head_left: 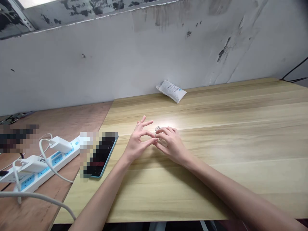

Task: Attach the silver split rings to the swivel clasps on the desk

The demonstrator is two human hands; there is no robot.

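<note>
- scuffed white wall (149, 54) fills the top of the frame, with dark peeling patches at upper right and a metal-edged ledge (16, 16) at upper left
- light wood-grain bench (243, 144) spreads across the centre and right
- reddish plywood table (72, 120) sits beside it at lower left
- white power strip (40, 170) with blue sockets lies on the plywood, two white chargers (61, 144) plugged in, their white cables (36, 195) trailing lower left
- smartphone (102, 157) in a blue case lies on the bench near its left edge, partly pixelated
- white sealed packet (171, 91) lies against the wall at top centre
- left hand (137, 142) is spread wide at mid-frame, fingertips meeting the right hand
- right hand (170, 144) is curled narrow; whether it holds anything, i cannot tell
- tiny dark curly bit (158, 128) sits on the bench just beyond the fingertips, too small to name
</note>
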